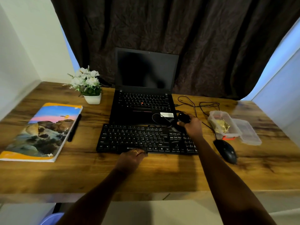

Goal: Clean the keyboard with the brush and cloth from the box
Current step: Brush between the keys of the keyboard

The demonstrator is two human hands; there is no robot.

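Keyboard (146,139) between laptop (144,101) and desk edge, mouse (226,151) beside.

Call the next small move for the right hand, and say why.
Probably sweep the brush along the keyboard's top right rows. The right hand already holds its grip on the dark brush at that corner, and the left hand steadies the front edge. The cloth lies in the open box, so wiping likely comes later.

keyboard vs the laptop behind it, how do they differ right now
The keyboard lies flat and is touched by both hands; the laptop stands open, screen dark and upright, untouched. The keyboard is wider, with a number pad; the laptop has a red nub among its keys. Both are black.
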